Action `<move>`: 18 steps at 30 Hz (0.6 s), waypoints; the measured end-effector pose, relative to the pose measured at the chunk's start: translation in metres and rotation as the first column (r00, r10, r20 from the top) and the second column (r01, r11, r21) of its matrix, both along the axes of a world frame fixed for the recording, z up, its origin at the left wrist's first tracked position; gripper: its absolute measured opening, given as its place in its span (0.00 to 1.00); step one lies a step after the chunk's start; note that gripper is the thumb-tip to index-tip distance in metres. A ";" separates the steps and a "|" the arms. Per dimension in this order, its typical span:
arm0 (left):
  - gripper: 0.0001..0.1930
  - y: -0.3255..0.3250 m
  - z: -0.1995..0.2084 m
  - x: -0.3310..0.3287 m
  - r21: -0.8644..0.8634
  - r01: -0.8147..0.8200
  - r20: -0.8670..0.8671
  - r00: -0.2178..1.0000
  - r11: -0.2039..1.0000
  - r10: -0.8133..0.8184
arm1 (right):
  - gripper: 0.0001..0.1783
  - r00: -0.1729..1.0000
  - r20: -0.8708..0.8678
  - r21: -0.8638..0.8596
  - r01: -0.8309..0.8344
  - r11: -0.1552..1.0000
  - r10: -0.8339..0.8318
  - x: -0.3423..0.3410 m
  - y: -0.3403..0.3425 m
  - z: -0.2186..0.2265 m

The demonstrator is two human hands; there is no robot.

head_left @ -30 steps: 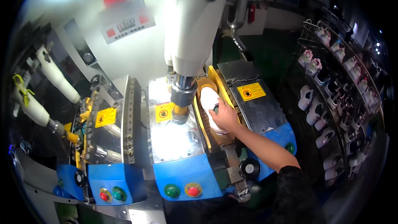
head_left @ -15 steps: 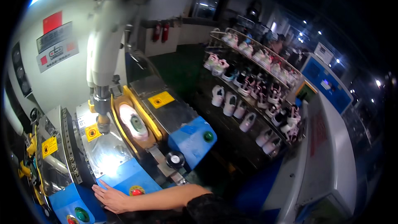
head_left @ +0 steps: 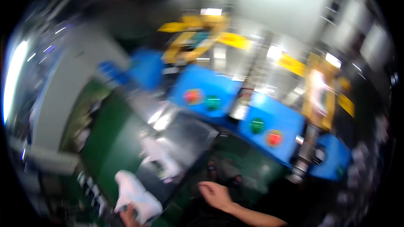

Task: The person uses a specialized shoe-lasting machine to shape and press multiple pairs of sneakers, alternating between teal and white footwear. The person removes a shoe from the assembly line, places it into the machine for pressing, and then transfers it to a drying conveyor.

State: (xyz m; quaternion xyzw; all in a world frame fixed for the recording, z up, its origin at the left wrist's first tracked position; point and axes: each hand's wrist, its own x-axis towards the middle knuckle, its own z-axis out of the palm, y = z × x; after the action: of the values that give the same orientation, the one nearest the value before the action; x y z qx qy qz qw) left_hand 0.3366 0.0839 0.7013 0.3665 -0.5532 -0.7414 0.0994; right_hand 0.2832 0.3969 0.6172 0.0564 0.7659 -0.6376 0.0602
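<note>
At the lower left, my left hand (head_left: 129,216) grips a white shoe (head_left: 136,197) at its near end, with most of the fingers hidden at the frame's lower edge. Another pale shoe (head_left: 160,156) lies a little beyond, on the metal part of a green-and-grey work table (head_left: 111,138). My right hand (head_left: 215,195) hangs in the air right of the table, below the machine's blue panels, touching nothing I can see. Motion smears its fingers.
Blue machine panels (head_left: 269,115) with red and green buttons stand ahead. At the right, a yellow-sided holder (head_left: 320,92) carries a pale shoe. A grey machine body (head_left: 80,71) rises at the left. Rows of blurred shoes (head_left: 362,164) show at the far right.
The view has swung to the left, away from the shoe rack. The hand seen on the blue panel is off it. My left hand and the shoe it holds have come into view.
</note>
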 end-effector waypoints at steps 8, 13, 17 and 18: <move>0.45 -0.054 -0.202 -0.050 -0.626 0.112 0.189 0.982 0.772 0.012 | 0.09 0.982 0.024 0.091 -0.189 0.978 0.188 -0.018 -0.070 -0.006; 0.48 -0.044 -0.181 -0.076 -0.378 0.314 0.151 0.949 0.871 -0.276 | 0.09 0.991 0.059 0.103 -0.124 0.987 0.118 -0.068 -0.138 -0.009; 0.38 -0.083 -0.186 -0.085 0.357 0.383 -0.147 0.924 0.852 -0.354 | 0.08 0.945 0.009 0.184 -0.323 0.928 0.327 -0.100 -0.238 0.007; 0.37 -0.098 -0.194 -0.081 0.435 0.362 -0.108 0.930 0.825 -0.351 | 0.08 0.919 -0.001 0.231 -0.384 0.894 0.395 -0.112 -0.267 0.013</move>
State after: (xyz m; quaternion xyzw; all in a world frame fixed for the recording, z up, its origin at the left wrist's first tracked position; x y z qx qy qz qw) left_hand 0.2553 -0.0146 0.5069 0.2611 -0.4253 -0.8581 -0.1213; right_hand 0.1707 0.1299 0.6304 -0.1069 0.8304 -0.5226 0.1613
